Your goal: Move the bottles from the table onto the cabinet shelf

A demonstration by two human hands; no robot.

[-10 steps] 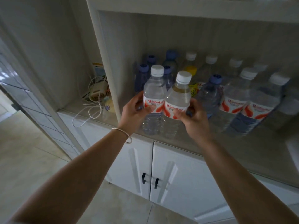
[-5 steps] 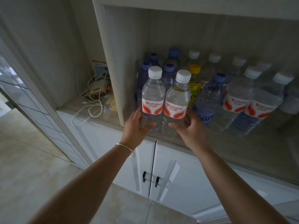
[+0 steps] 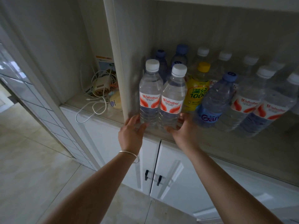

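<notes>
Two clear Wahaha water bottles with white caps stand upright side by side at the front left of the cabinet shelf [image 3: 226,143]. My left hand [image 3: 131,131] touches the base of the left bottle [image 3: 150,94] with relaxed fingers. In the same loose way, my right hand [image 3: 183,131] rests against the base of the right bottle [image 3: 174,101]. Neither hand is wrapped tight round its bottle. Behind and to the right, several more bottles fill the shelf, among them a yellow-capped bottle [image 3: 196,91] and a blue-capped bottle [image 3: 213,102].
A white upright divider [image 3: 116,62] borders the shelf just left of the two bottles. Left of it lies a tangle of white cables and a charger [image 3: 100,88]. White cabinet doors with black handles [image 3: 152,177] are below the shelf. Tiled floor lies at the lower left.
Both hands slid down from the bottles' labels to their bases and loosened. The two bottles went from held above the shelf edge to standing on it.
</notes>
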